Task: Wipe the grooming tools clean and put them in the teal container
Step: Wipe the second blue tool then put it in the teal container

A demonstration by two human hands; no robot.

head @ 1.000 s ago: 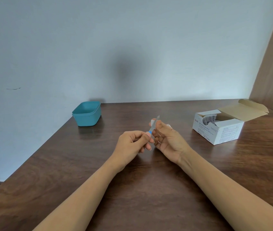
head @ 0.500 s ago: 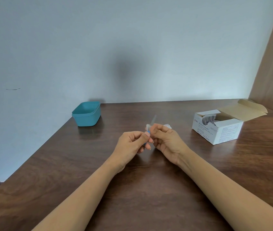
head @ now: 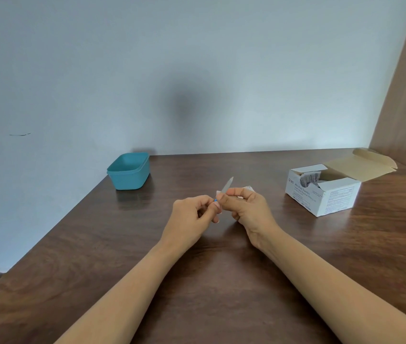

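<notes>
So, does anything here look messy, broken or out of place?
Nothing spilled or broken. The only untidy bits: the alcohol swab box sits with its lid flung open and a crumpled packet poking out, and a thin dark mark streaks the wall on the left. The teal container stands upright.

A single head-worn camera looks forward and down over the near table (head: 97, 244), facing the far wall (head: 197, 70).
</notes>
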